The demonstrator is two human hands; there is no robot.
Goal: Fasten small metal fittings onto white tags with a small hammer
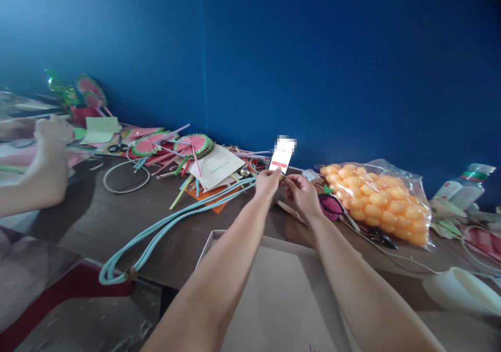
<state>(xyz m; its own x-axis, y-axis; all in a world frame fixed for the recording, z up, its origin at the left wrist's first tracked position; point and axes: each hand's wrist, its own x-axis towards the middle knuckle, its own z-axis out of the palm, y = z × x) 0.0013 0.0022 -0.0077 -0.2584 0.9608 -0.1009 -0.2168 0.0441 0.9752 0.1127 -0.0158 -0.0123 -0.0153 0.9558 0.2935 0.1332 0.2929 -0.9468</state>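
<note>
Both my arms reach forward over a brown table (97, 216). My left hand (267, 181) and my right hand (300, 190) meet in front of a phone (282, 156) that leans upright near the blue wall. Fingers of both hands are pinched together on a small item (282, 175) between them, too small to name. A long light-blue cord (176, 219) runs from my left hand back across the table to its near left edge.
A clear bag of orange balls (378, 201) lies right of my hands. Pink-and-green paper fans (172, 145), coloured sticks, scissors (118, 146) and a wire hoop (127, 177) lie at left. Another person's arm (39, 174) rests far left. An open cardboard box (282, 289) sits under my forearms.
</note>
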